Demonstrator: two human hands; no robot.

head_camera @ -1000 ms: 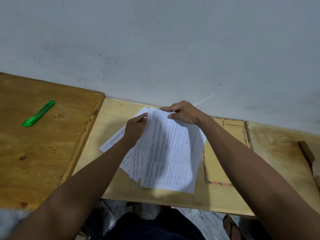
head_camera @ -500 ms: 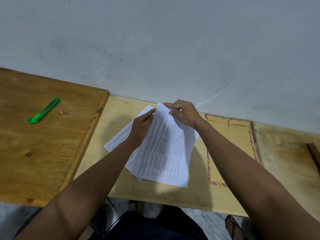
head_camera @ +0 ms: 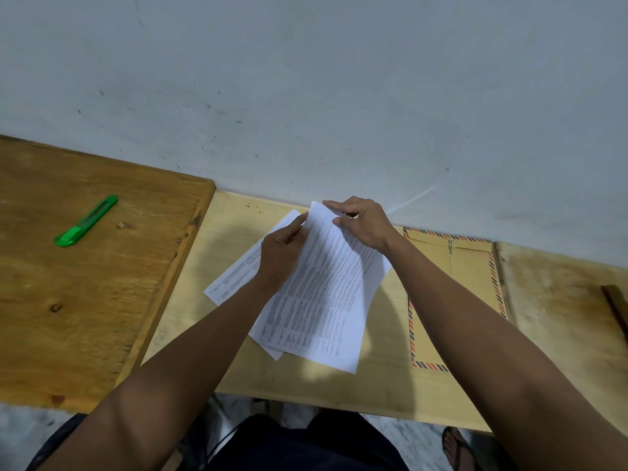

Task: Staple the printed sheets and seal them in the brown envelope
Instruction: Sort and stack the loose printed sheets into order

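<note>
On the pale table [head_camera: 238,232] I have both hands, left hand [head_camera: 280,254] and right hand [head_camera: 362,224], pinching the printed sheets [head_camera: 326,300] at their far edge, likely to square them for stapling.

Print on the sheets [head_camera: 323,300] — too small to read

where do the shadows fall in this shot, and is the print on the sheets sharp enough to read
Head view: the arms and the printed sheets cast soft shadows on the pale table, darkest below the sheets' near edge. Head view: the print shows as lines but is too small to read. Head view: wide-angle bending curves the table edges; the green cutter looks sharp; no glare.
</note>
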